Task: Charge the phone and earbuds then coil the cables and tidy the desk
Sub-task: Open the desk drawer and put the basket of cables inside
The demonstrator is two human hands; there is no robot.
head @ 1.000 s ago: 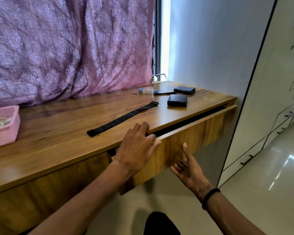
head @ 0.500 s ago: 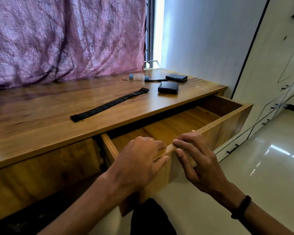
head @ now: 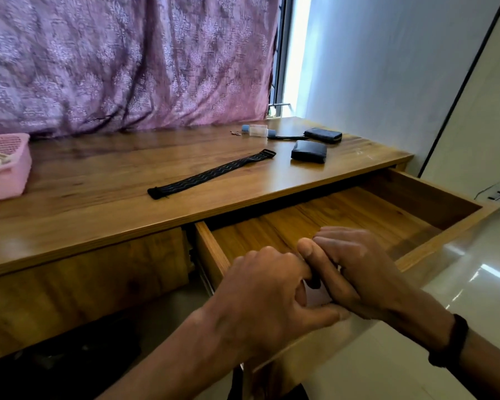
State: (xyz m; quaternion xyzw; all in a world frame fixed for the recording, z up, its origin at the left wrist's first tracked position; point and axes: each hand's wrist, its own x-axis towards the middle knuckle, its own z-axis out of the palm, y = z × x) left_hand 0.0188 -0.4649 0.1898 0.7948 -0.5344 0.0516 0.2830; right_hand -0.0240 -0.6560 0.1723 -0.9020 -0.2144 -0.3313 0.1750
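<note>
Your left hand (head: 260, 298) and right hand (head: 355, 272) meet at the front edge of the open wooden drawer (head: 344, 220), fingers curled together around something small and dark; what it is, you cannot tell. Beyond, the wooden desk (head: 98, 197) carries a black patterned strap (head: 211, 174).

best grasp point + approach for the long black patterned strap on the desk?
Probably the long black zigzag-patterned fabric strap is best taken mid-length, pinched across its narrow width from above. It lies flat and straight, diagonally on the wooden desktop, with bare wood either side, so fingers can close on both long edges. The buckle end looks bulkier but sits further back.
</note>
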